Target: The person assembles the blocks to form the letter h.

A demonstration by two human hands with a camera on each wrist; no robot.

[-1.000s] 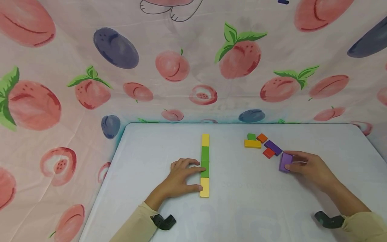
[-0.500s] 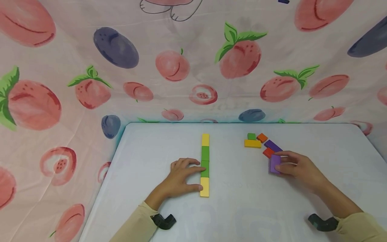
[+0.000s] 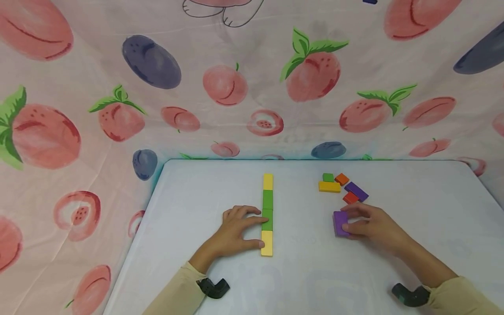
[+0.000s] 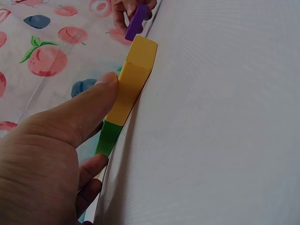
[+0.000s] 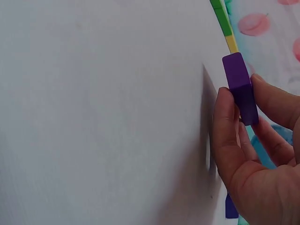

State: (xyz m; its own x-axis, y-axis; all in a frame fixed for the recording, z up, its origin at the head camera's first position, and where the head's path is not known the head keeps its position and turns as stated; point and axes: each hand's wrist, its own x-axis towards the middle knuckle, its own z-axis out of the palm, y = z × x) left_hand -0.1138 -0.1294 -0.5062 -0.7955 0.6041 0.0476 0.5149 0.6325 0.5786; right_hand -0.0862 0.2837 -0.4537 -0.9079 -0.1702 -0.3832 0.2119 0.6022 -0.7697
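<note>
On the white table, a straight row holds a near yellow block [image 3: 266, 243], two green blocks [image 3: 267, 219] and a far yellow block [image 3: 268, 181]. My left hand [image 3: 236, 234] lies at the row's left side, thumb touching the near yellow block and index fingertip on the nearer green one. The left wrist view shows the thumb against the side of the yellow block [image 4: 131, 89]. Between thumb and fingers, my right hand [image 3: 374, 227] pinches a purple block [image 3: 340, 224], right of the row. In the right wrist view this purple block [image 5: 240, 86] appears raised off the table, its shadow beside it.
Loose blocks lie at the back right: a small green block [image 3: 328, 177], an orange block [image 3: 341, 179], a long yellow block [image 3: 329, 187], another purple block [image 3: 356, 191] and a red block [image 3: 350, 197]. A fruit-patterned cloth [image 3: 232, 43] hangs behind the table.
My right hand has carried the purple block leftward and slightly nearer, away from the loose blocks toward the row. The left hand and the row have stayed put.
</note>
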